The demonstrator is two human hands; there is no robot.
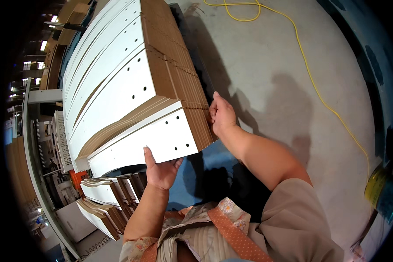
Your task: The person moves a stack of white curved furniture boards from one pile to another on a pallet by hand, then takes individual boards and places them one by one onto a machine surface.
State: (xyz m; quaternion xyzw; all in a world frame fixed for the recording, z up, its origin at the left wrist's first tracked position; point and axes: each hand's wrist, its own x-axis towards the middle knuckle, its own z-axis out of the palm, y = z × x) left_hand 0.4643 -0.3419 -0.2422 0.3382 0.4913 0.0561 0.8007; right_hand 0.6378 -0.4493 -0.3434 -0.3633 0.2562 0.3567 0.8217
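A near stack of white boards (139,146) with small dark holes and brown cut edges lies in front of me. My left hand (161,172) grips its near long edge, thumb up against the white face and fingers partly hidden beneath. At the right end, my right hand (222,114) has its fingers curled against the brown edges of the boards; its fingertips are partly out of sight. Larger stacks of similar white boards (113,76) with curved outlines press up against the far side of this one.
More cut boards (102,192) stand lower at the left, beside a grey metal frame (41,183). A yellow cable (308,59) winds over the grey floor (257,56) on the right. Something blue (225,157) lies below the near stack, and a yellow-green roll (377,183) sits at the far right.
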